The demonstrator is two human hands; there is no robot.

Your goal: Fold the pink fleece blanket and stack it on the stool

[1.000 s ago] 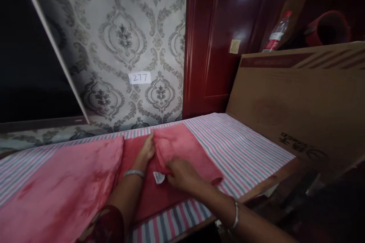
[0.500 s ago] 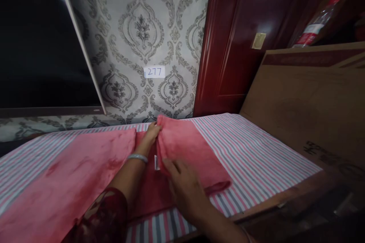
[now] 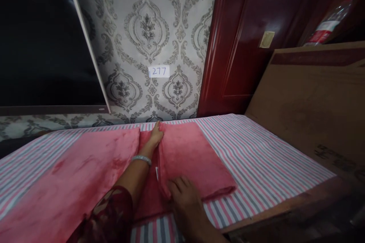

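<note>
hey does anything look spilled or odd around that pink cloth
No spill is evident. The cloth has uneven darker patches on its left part; stain or brushed nap, I can't tell. The bottle above the box's edge looks tilted, perhaps from lens distortion.

You have a table in front of you, its wooden edge showing along the near right side, and its top dressed in a striped cloth of pink, grey and white. Directly on those stripes lies your pink fabric, with a broad section spread to the left, a darker strip in the middle and a folded panel on the right, where you can see a small white tag beside the fold
</note>
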